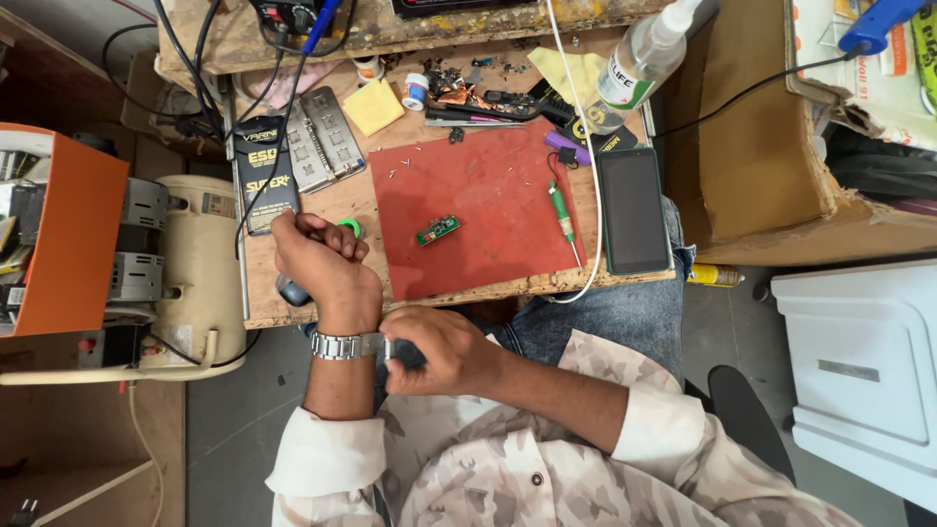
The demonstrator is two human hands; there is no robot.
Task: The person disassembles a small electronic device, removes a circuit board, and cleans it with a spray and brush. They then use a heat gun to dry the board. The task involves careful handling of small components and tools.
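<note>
Both hands are at the near edge of the wooden workbench (322,210). Left hand (322,262) is curled into a loose fist at the left edge of the bench, fingers together around something small; a green round part (350,227) shows just beyond the knuckles, but I cannot tell exactly what is held. Right hand (441,349) is closed on a dark slim object (402,353), pressed against the metal wristwatch (344,344) on the left wrist.

One red work mat (478,210) covers the middle of the bench. On its right lies one black smartphone (633,210), screen dark. One clear spray bottle (644,60) stands at the far right. One green-handled screwdriver (561,217) lies on the right part of the mat.

One small green circuit board (438,230) rests near the mat's middle, well apart from both hands. I judge it light, stiff and fragile; it is best taken by the edges.
</note>
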